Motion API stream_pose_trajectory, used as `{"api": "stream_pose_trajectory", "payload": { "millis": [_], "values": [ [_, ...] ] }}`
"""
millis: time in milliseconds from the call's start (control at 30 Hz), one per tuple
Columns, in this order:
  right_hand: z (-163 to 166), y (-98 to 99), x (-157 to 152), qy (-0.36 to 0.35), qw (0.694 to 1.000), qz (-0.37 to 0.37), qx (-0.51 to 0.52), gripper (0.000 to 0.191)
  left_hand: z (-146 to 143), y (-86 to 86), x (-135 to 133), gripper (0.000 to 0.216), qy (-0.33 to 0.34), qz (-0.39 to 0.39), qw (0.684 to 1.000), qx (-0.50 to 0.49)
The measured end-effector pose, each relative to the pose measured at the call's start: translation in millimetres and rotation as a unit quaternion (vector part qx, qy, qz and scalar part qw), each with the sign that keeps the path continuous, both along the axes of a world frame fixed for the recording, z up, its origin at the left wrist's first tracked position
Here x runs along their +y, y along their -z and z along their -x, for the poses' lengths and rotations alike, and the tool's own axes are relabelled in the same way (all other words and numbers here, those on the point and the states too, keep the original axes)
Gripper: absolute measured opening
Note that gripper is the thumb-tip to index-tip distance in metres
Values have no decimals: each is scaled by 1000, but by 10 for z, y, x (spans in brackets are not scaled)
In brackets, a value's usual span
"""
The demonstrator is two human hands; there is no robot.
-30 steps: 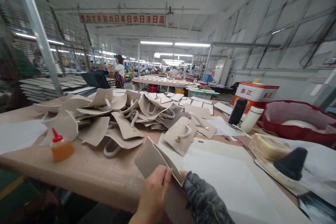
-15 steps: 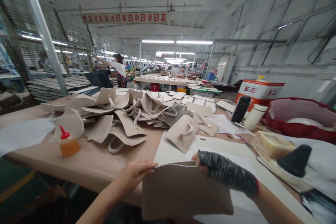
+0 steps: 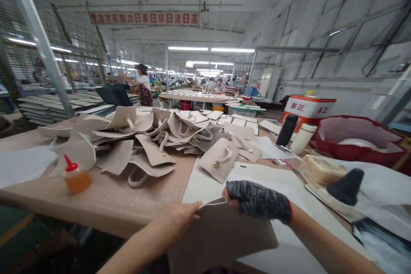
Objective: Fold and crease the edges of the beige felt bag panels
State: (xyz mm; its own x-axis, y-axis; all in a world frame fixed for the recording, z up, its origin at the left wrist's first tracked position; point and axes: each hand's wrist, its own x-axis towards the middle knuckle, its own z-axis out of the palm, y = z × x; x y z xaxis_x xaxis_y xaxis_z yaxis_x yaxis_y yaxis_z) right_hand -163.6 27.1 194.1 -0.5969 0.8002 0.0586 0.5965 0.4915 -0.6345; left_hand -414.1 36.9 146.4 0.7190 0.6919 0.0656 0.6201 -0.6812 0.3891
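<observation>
My left hand (image 3: pixel 180 221), bare, pinches the upper left corner of a taupe leather bag panel (image 3: pixel 224 233). At the panel's top edge, my right hand (image 3: pixel 245 197), in a dark grey knitted fingerless glove, has its fingers closed round the material. A narrow gap shows along that edge between the hands, so the piece looks doubled. It hangs tilted over the table's near edge, and its lower part runs out of view. Just beyond my right hand lies a beige panel with a handle (image 3: pixel 220 159) and gold-coloured fittings, on a white sheet (image 3: pixel 272 175).
A heap of handled beige panels (image 3: pixel 154 137) covers the table's middle. A glue bottle (image 3: pixel 75 175) with a red tip stands at left. On the right are a black flask (image 3: pixel 287 130), a white flask (image 3: pixel 302 139), a dark cone (image 3: pixel 346 186) and a red bag (image 3: pixel 359 141).
My hands have come closer together along the panel's top edge, and the panel tilts more. The view has shifted slightly right. A distant person's raised arm is lower.
</observation>
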Motion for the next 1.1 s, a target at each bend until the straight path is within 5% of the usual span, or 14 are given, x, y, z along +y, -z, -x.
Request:
{"api": "stream_pose_trajectory", "payload": {
  "millis": [333,467,600,667,733,867,1033,1100],
  "values": [
    [150,-39,-31,-87,978,-56,-180,20,-186,-132,-19,22,52,-34,993,98],
    [168,66,-185,-34,930,-180,-317,32,-135,-109,0,24,47,-29,994,97],
    [254,320,-337,117,872,-327,-344,14,-152,-124,12,29,18,13,998,51],
    [309,451,-368,225,840,-353,-343,22,-168,-138,24,31,-1,48,999,12],
    [351,555,-364,254,834,-396,-287,30,-177,-153,36,32,-16,80,996,-23],
    [348,653,-299,183,836,-490,-167,27,-178,-166,45,34,-48,120,990,-55],
    [247,734,-210,128,764,-600,-201,26,-187,-114,23,33,-53,141,987,-62],
    [229,808,-188,139,806,-547,-181,27,-194,-85,11,33,-51,127,989,-50]
  ]
}}
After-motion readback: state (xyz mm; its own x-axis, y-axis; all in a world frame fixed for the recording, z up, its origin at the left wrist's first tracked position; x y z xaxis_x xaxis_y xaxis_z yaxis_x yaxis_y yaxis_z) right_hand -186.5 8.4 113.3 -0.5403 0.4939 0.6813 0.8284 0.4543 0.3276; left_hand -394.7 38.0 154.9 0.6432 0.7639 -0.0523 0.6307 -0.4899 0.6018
